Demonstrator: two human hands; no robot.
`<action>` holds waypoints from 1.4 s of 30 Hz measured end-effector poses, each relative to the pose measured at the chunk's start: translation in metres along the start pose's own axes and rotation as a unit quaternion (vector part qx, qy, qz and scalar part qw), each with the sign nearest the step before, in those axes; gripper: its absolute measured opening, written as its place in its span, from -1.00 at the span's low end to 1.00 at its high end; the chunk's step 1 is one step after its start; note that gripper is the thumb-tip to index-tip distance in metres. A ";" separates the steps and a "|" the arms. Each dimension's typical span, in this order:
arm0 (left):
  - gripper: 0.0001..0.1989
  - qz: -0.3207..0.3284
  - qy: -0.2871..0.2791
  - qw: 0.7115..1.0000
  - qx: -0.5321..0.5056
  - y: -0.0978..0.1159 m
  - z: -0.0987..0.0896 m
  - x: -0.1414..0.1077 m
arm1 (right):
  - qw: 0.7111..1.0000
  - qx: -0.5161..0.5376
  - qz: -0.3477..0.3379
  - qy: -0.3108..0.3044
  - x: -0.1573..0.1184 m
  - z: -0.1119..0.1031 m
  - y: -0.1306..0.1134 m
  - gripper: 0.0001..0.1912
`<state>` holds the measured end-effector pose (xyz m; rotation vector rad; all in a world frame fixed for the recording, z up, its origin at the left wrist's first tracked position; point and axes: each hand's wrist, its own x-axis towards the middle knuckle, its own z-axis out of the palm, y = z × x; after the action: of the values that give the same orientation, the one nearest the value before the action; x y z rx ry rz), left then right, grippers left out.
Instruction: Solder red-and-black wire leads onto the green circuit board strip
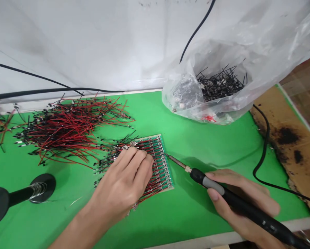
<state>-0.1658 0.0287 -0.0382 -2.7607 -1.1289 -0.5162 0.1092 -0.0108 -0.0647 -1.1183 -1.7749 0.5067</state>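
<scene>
My left hand (124, 180) rests flat on a bundle of red and black wires (147, 147) laid across a green circuit board (165, 166), pressing them down with its fingers and gripping nothing. The board's far edge and right-hand row of solder pads show, while my palm hides its left part. My right hand (238, 197) is closed around a black soldering iron (209, 181). The iron's metal tip points left and stops just short of the board's right edge, not touching it.
A large heap of loose red and black wires (72, 128) lies on the green mat (196, 145) to the left. A soldering iron stand (22, 195) sits at the near left. A clear plastic bag (217, 86) of dark components stands behind. Scorched cardboard (287, 138) and a black cable (261, 155) lie right.
</scene>
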 end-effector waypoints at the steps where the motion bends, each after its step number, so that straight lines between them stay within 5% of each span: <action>1: -0.87 0.000 0.001 1.000 -0.001 0.000 0.000 0.000 | 1.000 0.000 -0.002 -0.001 0.000 0.000 0.000 -0.66; 33: -0.85 0.016 -0.016 0.999 0.026 0.001 -0.001 -0.002 | 1.000 -0.014 -0.014 0.000 0.003 -0.003 -0.002 -0.70; 42: -0.86 0.013 -0.019 0.999 0.024 0.001 0.000 0.000 | 0.999 0.007 0.046 -0.001 -0.009 -0.005 0.002 -0.70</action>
<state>-0.1656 0.0279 -0.0386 -2.7506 -1.0974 -0.4301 0.1161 -0.0181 -0.0684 -1.1944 -1.7249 0.5763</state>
